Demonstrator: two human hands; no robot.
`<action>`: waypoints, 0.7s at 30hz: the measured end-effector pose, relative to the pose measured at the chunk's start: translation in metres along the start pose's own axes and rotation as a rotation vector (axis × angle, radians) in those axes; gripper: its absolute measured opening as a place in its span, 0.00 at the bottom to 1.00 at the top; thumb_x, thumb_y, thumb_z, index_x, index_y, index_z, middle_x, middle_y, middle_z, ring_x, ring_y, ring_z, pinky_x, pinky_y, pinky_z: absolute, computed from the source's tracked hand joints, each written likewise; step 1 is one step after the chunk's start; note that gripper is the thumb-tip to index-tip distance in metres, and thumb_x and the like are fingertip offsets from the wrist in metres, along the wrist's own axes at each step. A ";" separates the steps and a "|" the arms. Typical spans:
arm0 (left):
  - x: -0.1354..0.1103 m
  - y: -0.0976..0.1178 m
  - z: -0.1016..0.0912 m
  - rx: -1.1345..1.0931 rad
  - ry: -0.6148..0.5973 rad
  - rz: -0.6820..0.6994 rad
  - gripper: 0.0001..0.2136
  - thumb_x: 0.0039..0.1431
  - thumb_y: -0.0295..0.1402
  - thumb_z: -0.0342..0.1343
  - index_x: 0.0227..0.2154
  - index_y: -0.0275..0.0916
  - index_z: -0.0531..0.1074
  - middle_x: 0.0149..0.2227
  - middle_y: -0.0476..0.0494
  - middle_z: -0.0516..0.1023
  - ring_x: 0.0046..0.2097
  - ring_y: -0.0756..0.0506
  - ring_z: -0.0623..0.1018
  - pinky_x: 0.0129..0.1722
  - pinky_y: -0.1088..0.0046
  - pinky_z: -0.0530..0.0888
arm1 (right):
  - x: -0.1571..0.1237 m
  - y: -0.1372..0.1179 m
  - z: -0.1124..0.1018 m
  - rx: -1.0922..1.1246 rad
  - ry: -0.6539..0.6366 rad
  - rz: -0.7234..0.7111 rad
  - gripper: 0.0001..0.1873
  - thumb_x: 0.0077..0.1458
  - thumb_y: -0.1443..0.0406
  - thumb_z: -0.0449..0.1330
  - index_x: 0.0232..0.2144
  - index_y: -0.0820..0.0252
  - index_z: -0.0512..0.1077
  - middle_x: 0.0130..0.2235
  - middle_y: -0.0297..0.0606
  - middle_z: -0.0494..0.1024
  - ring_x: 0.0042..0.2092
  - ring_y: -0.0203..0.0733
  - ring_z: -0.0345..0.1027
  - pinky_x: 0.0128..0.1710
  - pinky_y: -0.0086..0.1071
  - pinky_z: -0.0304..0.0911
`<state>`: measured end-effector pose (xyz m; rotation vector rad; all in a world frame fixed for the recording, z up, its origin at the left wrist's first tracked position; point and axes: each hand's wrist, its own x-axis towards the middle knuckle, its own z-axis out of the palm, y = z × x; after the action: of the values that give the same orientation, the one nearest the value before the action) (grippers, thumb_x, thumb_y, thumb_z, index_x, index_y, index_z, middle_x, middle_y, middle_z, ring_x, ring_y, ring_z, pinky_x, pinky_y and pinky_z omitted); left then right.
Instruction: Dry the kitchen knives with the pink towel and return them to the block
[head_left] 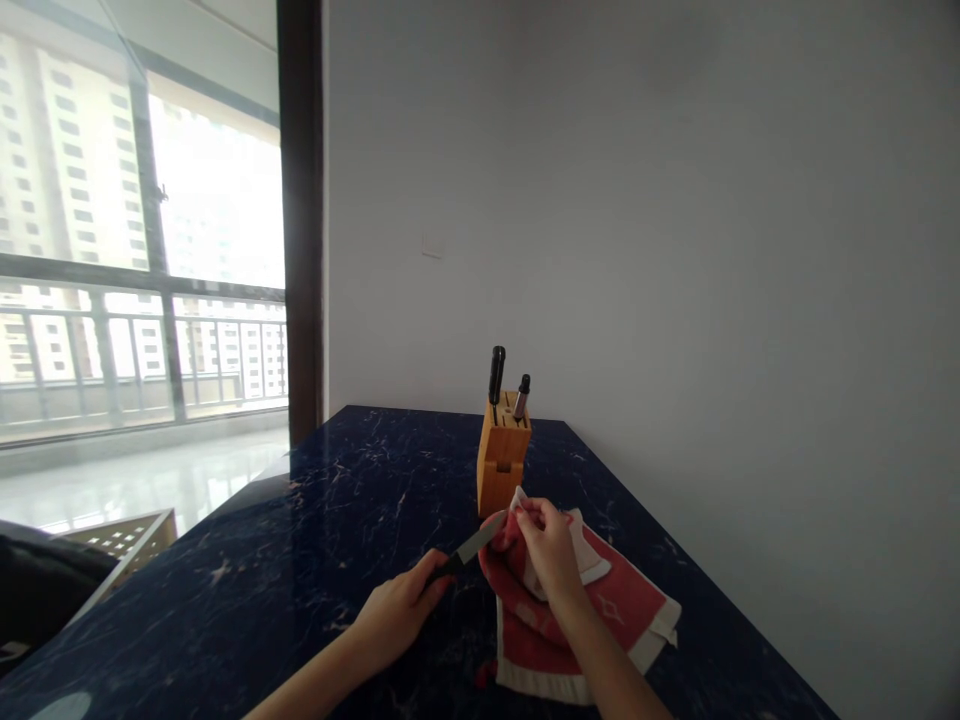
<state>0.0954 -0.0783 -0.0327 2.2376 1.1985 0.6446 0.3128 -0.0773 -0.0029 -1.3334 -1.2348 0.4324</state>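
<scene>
My left hand (409, 605) is closed around the black handle of a kitchen knife (475, 541), its blade pointing up and to the right. The blade's tip end meets a red and white towel (630, 598). With thumb and fingers, my right hand (546, 540) pinches a raised fold of that towel beside the blade's tip. The rest of the cloth lies spread and rumpled on the table beneath my right forearm. Just beyond the hands stands a wooden knife block (504, 460), with two dark-handled tools upright in its slots.
The dark blue marbled table (375, 490) reaches back to a grey wall (637, 250). A large window (142, 230) is at the left. Below the table's left edge are a perforated light-coloured item (124, 540) and something black (45, 580).
</scene>
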 end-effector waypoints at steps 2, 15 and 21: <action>0.001 -0.001 0.001 -0.026 0.021 -0.011 0.11 0.60 0.41 0.39 0.41 0.46 0.62 0.35 0.53 0.75 0.36 0.50 0.74 0.36 0.79 0.65 | -0.001 -0.002 0.000 0.001 0.013 0.004 0.08 0.48 0.61 0.52 0.29 0.60 0.67 0.28 0.38 0.75 0.31 0.42 0.70 0.34 0.32 0.62; 0.000 -0.001 0.002 0.026 0.009 0.008 0.11 0.60 0.40 0.40 0.43 0.48 0.62 0.40 0.52 0.76 0.41 0.48 0.75 0.38 0.77 0.66 | -0.031 -0.011 0.028 -0.119 -0.252 -0.157 0.07 0.49 0.68 0.51 0.28 0.57 0.69 0.31 0.37 0.76 0.36 0.42 0.70 0.37 0.33 0.63; 0.002 -0.007 0.005 0.000 0.015 0.036 0.12 0.59 0.40 0.40 0.43 0.47 0.62 0.41 0.51 0.76 0.41 0.48 0.75 0.40 0.76 0.66 | -0.044 -0.014 0.037 -0.234 -0.232 -0.277 0.08 0.48 0.71 0.50 0.28 0.58 0.68 0.33 0.38 0.74 0.37 0.42 0.67 0.39 0.34 0.61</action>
<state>0.0958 -0.0744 -0.0403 2.2626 1.1682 0.6770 0.2601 -0.0997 -0.0169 -1.3067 -1.6801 0.2552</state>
